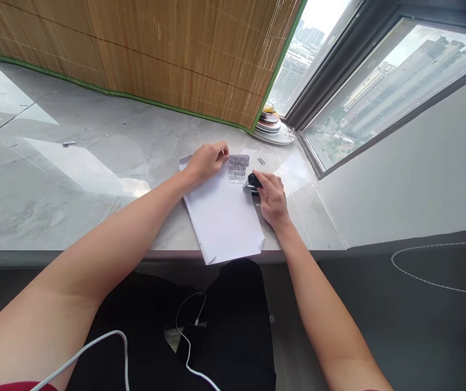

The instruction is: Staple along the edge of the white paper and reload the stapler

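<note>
A white sheet of paper lies on the grey marble-look ledge, its near end hanging slightly past the front edge. Near its top right, rows of metal staples form a dense dark block. My right hand is closed around a small black stapler, whose metal jaw sits over the paper's right edge, just below the staple rows. With curled fingers, my left hand grips the paper at its top edge, left of the staples; its fingertips are partly hidden. A couple of staple strips lie right of the paper.
A bamboo blind with green edging hangs beyond the ledge. Stacked plates stand in the corner by the open window. Small scraps lie at the left. A white cable crosses my lap.
</note>
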A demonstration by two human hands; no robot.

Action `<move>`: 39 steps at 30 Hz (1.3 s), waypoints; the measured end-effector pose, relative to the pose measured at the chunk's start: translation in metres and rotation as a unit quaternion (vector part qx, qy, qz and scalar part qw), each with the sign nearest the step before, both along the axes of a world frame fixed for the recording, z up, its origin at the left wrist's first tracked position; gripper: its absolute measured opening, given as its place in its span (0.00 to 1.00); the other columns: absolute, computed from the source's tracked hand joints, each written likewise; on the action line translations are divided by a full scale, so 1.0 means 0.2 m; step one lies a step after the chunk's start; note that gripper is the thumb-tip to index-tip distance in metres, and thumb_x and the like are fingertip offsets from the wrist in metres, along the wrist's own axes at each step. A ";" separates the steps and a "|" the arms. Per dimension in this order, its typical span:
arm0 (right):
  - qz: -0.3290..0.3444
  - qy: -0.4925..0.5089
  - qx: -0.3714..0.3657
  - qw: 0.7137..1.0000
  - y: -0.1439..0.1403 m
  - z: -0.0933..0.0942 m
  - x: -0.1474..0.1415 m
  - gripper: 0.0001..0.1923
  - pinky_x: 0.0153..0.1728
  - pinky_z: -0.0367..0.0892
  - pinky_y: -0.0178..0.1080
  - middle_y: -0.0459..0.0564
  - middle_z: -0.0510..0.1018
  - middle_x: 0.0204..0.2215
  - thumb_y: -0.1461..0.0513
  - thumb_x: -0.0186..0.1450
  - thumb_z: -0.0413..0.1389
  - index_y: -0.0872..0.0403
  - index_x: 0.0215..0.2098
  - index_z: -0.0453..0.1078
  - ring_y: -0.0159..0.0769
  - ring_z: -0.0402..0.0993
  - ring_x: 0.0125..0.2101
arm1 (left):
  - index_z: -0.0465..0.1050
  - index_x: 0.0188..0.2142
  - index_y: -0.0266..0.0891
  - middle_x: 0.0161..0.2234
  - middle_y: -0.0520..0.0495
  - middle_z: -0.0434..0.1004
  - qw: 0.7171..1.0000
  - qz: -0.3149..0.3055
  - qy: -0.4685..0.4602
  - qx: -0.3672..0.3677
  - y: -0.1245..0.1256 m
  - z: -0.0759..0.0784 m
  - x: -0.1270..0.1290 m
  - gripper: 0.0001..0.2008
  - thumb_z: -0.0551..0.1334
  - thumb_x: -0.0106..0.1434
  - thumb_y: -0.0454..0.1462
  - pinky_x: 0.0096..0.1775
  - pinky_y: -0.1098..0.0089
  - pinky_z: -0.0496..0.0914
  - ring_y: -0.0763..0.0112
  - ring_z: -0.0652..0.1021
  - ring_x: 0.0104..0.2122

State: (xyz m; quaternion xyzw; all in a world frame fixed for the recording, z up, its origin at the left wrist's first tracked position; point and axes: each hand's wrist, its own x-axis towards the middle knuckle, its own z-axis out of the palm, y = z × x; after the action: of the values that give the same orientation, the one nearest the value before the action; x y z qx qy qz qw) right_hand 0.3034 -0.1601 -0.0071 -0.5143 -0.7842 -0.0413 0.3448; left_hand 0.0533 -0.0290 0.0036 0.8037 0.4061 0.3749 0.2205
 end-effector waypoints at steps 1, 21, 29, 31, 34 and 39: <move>0.000 -0.004 -0.002 1.000 0.00 0.00 0.00 0.33 0.60 0.72 0.56 0.52 0.79 0.60 0.67 0.77 0.47 0.36 0.76 0.65 0.50 0.73 0.56 | 0.79 0.43 0.42 0.34 0.47 0.83 1.000 -0.005 -0.002 0.000 0.00 0.00 0.00 0.04 0.64 0.72 0.36 0.43 0.64 0.71 0.61 0.80 0.37; 0.009 -0.059 0.024 0.998 0.01 -0.02 0.00 0.34 0.60 0.68 0.53 0.52 0.79 0.58 0.69 0.77 0.49 0.35 0.75 0.66 0.49 0.73 0.55 | 0.78 0.42 0.41 0.32 0.48 0.80 1.000 -0.011 0.000 -0.011 -0.01 -0.01 0.02 0.04 0.65 0.72 0.38 0.41 0.64 0.69 0.63 0.78 0.33; -0.010 -0.059 -0.003 0.998 0.00 0.00 -0.02 0.32 0.61 0.68 0.57 0.51 0.80 0.56 0.67 0.77 0.47 0.35 0.73 0.70 0.50 0.74 0.56 | 0.79 0.42 0.42 0.33 0.48 0.80 1.000 -0.006 -0.008 -0.023 -0.01 -0.01 0.02 0.03 0.66 0.71 0.37 0.43 0.63 0.70 0.62 0.78 0.35; -0.010 -0.059 -0.008 0.998 -0.01 0.01 -0.02 0.33 0.62 0.67 0.59 0.51 0.81 0.56 0.68 0.76 0.48 0.34 0.73 0.70 0.50 0.74 0.56 | 0.79 0.42 0.42 0.33 0.48 0.80 1.000 -0.008 -0.010 -0.025 -0.01 -0.01 0.02 0.03 0.66 0.71 0.37 0.44 0.63 0.70 0.62 0.78 0.35; -0.014 -0.072 -0.008 0.997 -0.01 0.01 -0.03 0.34 0.63 0.65 0.60 0.51 0.80 0.55 0.69 0.75 0.49 0.33 0.73 0.70 0.51 0.73 0.56 | 0.79 0.42 0.42 0.34 0.47 0.81 1.000 -0.009 -0.009 -0.027 -0.01 -0.01 0.02 0.03 0.66 0.71 0.36 0.44 0.63 0.70 0.62 0.78 0.35; -0.023 -0.114 -0.015 0.993 -0.01 0.00 -0.05 0.36 0.66 0.60 0.60 0.52 0.79 0.55 0.72 0.71 0.50 0.36 0.70 0.73 0.50 0.71 0.57 | 0.80 0.43 0.41 0.37 0.45 0.83 0.999 0.003 0.015 -0.036 -0.01 0.00 0.02 0.04 0.65 0.71 0.35 0.44 0.63 0.69 0.62 0.78 0.37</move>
State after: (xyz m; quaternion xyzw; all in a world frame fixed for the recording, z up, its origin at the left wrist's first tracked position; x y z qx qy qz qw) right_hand 0.2944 -0.1615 -0.0077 -0.5293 -0.8069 -0.0960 0.2440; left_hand 0.0572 -0.0312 0.0029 0.7994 0.4251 0.3486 0.2424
